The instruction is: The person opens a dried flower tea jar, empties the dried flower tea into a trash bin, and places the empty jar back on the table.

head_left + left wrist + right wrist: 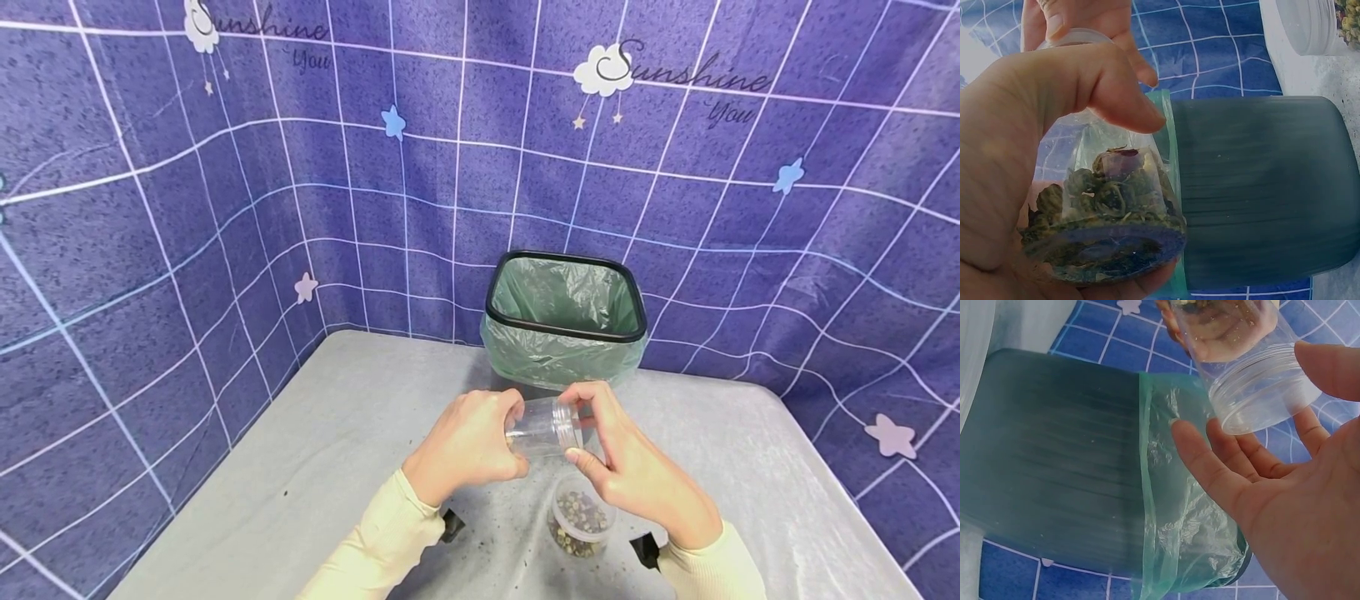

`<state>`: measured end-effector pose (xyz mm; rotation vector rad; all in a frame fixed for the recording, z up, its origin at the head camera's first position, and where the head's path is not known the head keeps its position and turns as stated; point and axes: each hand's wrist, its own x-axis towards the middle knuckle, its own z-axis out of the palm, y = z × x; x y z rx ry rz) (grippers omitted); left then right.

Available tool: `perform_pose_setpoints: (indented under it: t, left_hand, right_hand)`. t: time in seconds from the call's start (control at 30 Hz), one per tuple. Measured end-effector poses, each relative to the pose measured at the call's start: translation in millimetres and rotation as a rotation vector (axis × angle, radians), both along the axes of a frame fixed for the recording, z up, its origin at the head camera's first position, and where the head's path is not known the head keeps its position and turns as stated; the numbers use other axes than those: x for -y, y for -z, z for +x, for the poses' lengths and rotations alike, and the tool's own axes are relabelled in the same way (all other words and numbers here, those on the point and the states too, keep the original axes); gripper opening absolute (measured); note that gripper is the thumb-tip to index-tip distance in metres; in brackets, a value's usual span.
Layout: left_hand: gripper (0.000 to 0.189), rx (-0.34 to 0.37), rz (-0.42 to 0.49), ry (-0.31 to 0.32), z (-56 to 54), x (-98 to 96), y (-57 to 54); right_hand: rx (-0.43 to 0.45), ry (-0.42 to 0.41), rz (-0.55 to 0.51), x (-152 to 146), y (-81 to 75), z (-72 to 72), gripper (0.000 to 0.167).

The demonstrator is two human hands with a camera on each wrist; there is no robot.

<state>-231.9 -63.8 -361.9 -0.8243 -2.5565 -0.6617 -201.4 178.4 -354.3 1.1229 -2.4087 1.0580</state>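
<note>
My left hand grips a clear plastic jar, held on its side above the table in the head view. Olive-brown dried plant pieces are gathered at its base in the left wrist view. At the jar's ribbed, threaded end, my right hand pinches with thumb and forefinger; its other fingers spread away from the jar in the right wrist view. Below the hands, a second clear jar stands on the table, filled with small yellowish-brown dried buds.
Behind the hands stands a dark bin lined with a green translucent bag, its black rim facing up. A grey cloth covers the table, dotted with dark crumbs. Purple-blue gridded curtain encloses the back and sides.
</note>
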Motion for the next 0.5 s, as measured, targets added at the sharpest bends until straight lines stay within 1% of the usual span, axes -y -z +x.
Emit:
perform_pose_setpoints:
  t: [0.17,0.27,0.37,0.5]
  left_hand:
    - [0.043,0.004,0.005,0.004,0.5,0.0,0.3]
    - [0.043,0.002,0.005,0.003,0.5,0.0,0.5]
    - [0.043,-0.001,0.002,0.003,0.4,0.0,0.8]
    - [0.042,-0.003,-0.002,0.007,0.9,-0.2,0.2]
  right_hand:
    - [-0.004,-0.007,-0.022,-1,0.1,-0.9,0.067]
    - [-0.012,0.001,-0.038,0,0.6,-1.2,0.064]
    - [-0.016,0.053,-0.05,3,1.4,-1.4,0.055]
    - [-0.025,0.169,-0.072,10,3.9,-2.9,0.041]
